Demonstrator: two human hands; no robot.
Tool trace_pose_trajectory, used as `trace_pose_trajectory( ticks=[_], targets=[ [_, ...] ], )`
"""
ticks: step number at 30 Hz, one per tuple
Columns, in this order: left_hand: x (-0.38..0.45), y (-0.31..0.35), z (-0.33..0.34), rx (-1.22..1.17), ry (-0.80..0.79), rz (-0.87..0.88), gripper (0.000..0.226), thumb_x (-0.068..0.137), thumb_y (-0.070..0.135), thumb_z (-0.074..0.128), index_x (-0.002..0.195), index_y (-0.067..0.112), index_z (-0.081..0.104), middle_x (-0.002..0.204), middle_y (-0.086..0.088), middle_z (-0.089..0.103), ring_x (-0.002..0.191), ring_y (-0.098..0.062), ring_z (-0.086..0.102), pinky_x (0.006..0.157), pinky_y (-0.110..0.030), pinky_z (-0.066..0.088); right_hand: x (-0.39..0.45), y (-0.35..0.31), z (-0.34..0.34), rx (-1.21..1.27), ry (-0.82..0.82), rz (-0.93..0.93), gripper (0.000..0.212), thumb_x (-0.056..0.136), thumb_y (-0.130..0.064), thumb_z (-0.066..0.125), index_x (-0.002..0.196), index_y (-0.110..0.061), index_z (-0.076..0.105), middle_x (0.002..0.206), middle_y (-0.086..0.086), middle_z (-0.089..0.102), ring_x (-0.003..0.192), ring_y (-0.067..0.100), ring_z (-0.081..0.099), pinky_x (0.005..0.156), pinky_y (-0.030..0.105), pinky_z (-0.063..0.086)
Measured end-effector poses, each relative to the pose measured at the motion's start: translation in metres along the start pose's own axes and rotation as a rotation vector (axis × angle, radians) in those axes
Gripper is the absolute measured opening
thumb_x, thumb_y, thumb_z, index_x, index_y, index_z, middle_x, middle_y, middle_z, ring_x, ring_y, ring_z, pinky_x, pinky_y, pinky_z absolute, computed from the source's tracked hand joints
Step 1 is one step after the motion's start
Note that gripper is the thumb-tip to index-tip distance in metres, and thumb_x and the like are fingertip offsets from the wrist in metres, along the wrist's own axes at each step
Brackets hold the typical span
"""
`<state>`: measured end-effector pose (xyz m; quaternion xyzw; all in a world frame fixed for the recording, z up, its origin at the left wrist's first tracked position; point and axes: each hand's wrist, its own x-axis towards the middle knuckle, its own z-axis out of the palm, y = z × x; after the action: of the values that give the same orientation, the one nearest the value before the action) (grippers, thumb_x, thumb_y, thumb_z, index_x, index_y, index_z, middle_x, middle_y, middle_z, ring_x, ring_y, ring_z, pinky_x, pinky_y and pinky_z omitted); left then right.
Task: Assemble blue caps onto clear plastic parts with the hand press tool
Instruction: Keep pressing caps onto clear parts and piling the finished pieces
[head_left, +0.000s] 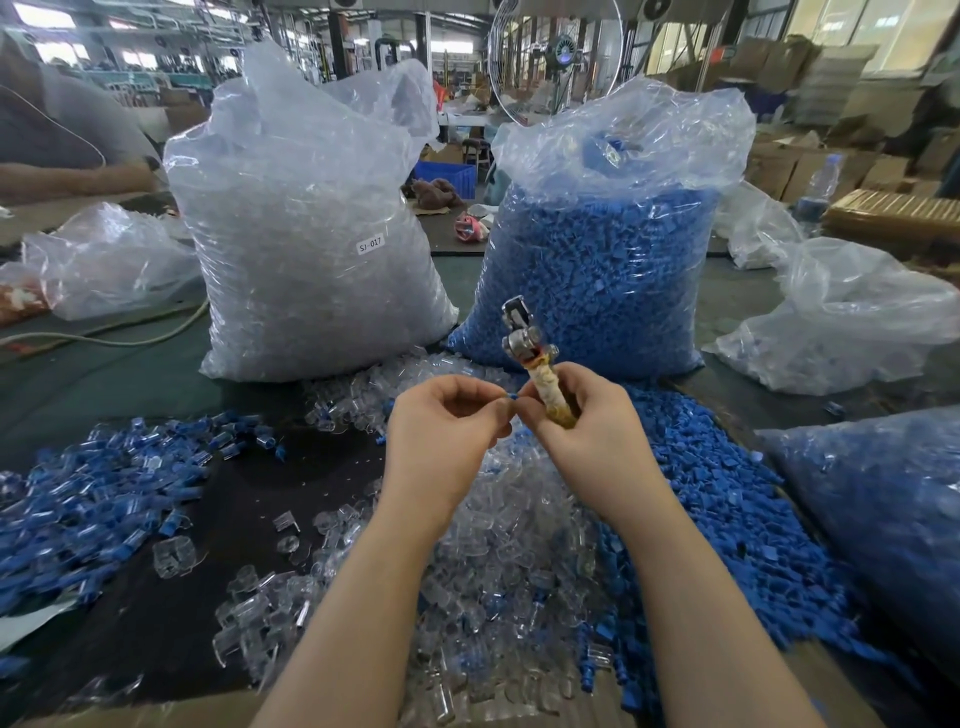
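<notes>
Left hand pinches a blue cap, mostly hidden by fingertips. Right hand grips the press tool upright, touching the left. Below lie clear parts, loose caps rightward, assembled pieces leftward; two bags stand behind.

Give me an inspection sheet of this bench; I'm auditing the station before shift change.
Surface: dark table, mostly buried in parts.
Job's things: hand press tool upright; blue cap; loose clear parts; loose blue caps; assembled pieces piled left.
Clutter: bag of clear parts, bag of blue caps, empty plastic bags.
Grippers: left hand fingers pinch the cap; right hand grips the tool's wrapped handle.
Cables: pale cord at left.
Surroundings: fan, cardboard boxes.
</notes>
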<state>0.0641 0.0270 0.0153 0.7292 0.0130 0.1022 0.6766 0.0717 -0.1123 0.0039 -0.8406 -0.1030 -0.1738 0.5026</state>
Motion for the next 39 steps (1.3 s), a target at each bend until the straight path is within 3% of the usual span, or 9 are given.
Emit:
trace_pose_trajectory(
  ticks=[9, 15, 19, 23, 29, 34, 39],
  targets=[
    [0.001, -0.002, -0.001, 0.014, -0.018, -0.009, 0.011, 0.082, 0.004, 0.076, 0.077, 0.012, 0.071, 0.065, -0.003, 0.072, 0.061, -0.010, 0.067, 0.067, -0.025, 0.057, -0.001, -0.004, -0.001, -0.082, -0.014, -0.027, 0.009, 0.089, -0.025, 0.070, 0.087, -0.020, 0.062, 0.069, -0.007, 0.061, 0.062, 0.007, 0.053, 0.060, 0.032, 0.045],
    [0.004, -0.001, -0.004, -0.073, -0.007, -0.008, 0.011, 0.086, 0.001, 0.070, 0.080, 0.011, 0.069, 0.064, 0.001, 0.070, 0.060, -0.007, 0.066, 0.061, -0.017, 0.054, -0.001, 0.000, -0.010, 0.076, -0.164, 0.077, 0.009, 0.090, -0.023, 0.067, 0.084, -0.025, 0.061, 0.065, -0.017, 0.058, 0.059, -0.001, 0.050, 0.055, 0.011, 0.040],
    [0.007, -0.001, -0.008, -0.196, 0.002, -0.019, 0.010, 0.087, -0.001, 0.067, 0.083, 0.008, 0.067, 0.064, 0.000, 0.067, 0.057, -0.005, 0.064, 0.060, -0.016, 0.054, -0.002, 0.006, -0.019, 0.036, -0.322, 0.151, 0.008, 0.088, -0.021, 0.067, 0.086, -0.018, 0.061, 0.074, 0.002, 0.058, 0.066, 0.011, 0.050, 0.066, 0.031, 0.043],
    [0.008, -0.002, -0.010, -0.222, -0.002, -0.004, 0.009, 0.088, 0.000, 0.066, 0.084, 0.009, 0.067, 0.064, 0.002, 0.067, 0.059, -0.005, 0.065, 0.060, -0.016, 0.053, -0.004, 0.007, -0.019, 0.032, -0.434, 0.178, 0.007, 0.087, -0.019, 0.067, 0.089, -0.017, 0.060, 0.076, -0.001, 0.057, 0.068, 0.013, 0.051, 0.068, 0.034, 0.042],
    [0.009, -0.004, -0.011, -0.207, -0.015, 0.002, 0.012, 0.088, -0.001, 0.066, 0.083, 0.010, 0.066, 0.063, 0.004, 0.068, 0.060, -0.006, 0.065, 0.060, -0.016, 0.053, -0.004, 0.007, -0.019, -0.040, -0.454, 0.148, 0.010, 0.087, -0.018, 0.066, 0.092, -0.013, 0.058, 0.077, 0.004, 0.056, 0.069, 0.015, 0.050, 0.068, 0.036, 0.041],
    [0.010, -0.005, -0.011, -0.193, -0.022, 0.014, 0.012, 0.089, -0.001, 0.065, 0.084, 0.010, 0.067, 0.064, 0.005, 0.069, 0.062, -0.006, 0.065, 0.062, -0.017, 0.053, -0.004, 0.005, -0.019, -0.070, -0.475, 0.167, 0.011, 0.087, -0.018, 0.063, 0.095, -0.015, 0.056, 0.075, -0.001, 0.054, 0.065, 0.011, 0.047, 0.065, 0.034, 0.039],
    [0.010, -0.004, -0.012, -0.204, -0.025, 0.025, 0.011, 0.089, -0.001, 0.064, 0.085, 0.009, 0.067, 0.067, 0.004, 0.069, 0.063, -0.007, 0.065, 0.064, -0.017, 0.054, -0.004, 0.002, -0.016, -0.160, -0.446, 0.142, 0.012, 0.085, -0.011, 0.057, 0.086, -0.023, 0.055, 0.066, -0.009, 0.051, 0.056, 0.005, 0.044, 0.057, 0.028, 0.037]
  ],
)
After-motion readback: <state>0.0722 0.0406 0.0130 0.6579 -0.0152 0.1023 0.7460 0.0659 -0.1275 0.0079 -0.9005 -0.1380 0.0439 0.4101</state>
